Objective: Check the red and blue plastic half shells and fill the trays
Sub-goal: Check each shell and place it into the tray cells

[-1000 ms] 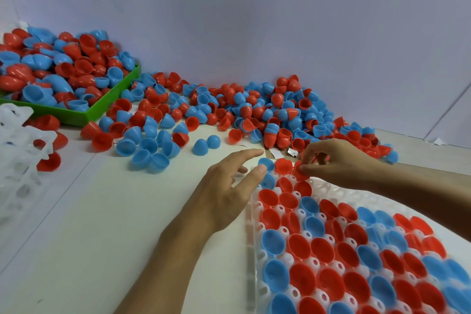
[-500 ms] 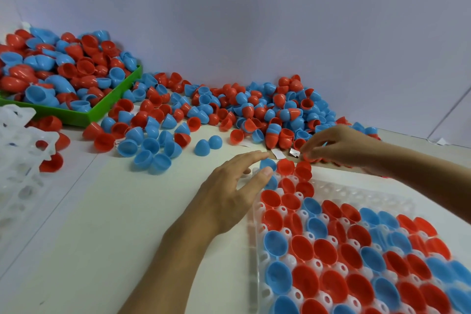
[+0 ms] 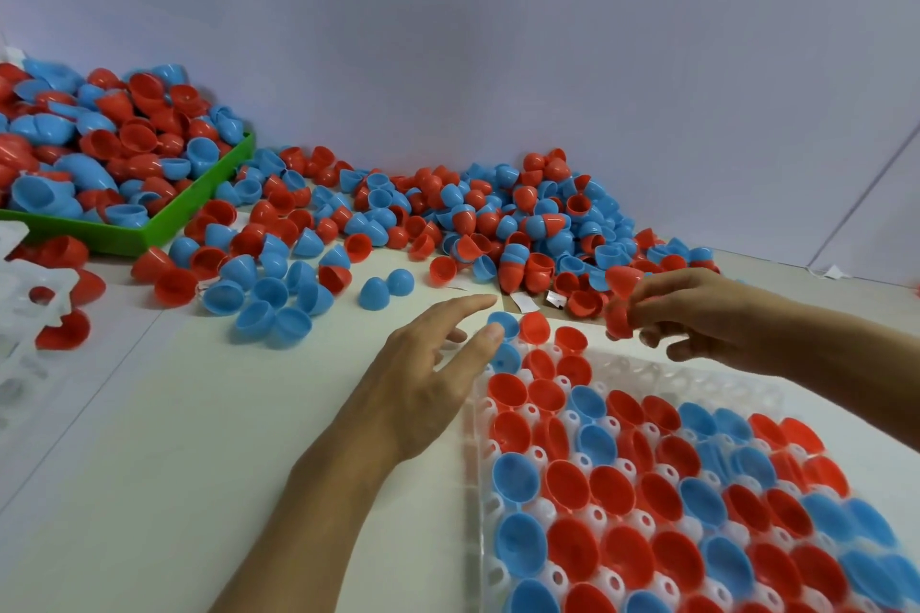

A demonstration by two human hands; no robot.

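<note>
Right hand (image 3: 697,314) has moved off the tray's (image 3: 722,376) far corner toward the loose pile (image 3: 498,224), now pinching two red half shells (image 3: 620,301). Left hand (image 3: 428,373) is resting spread at the tray edge. Filling step ongoing; next probably seating these in empty far-row pockets.

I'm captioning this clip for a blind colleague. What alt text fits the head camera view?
A person's right hand holds red half shells above a clear tray mostly filled with red and blue shells, while the open left hand rests at the tray's corner. Loose shells heap behind, beside a full green bin.
</note>
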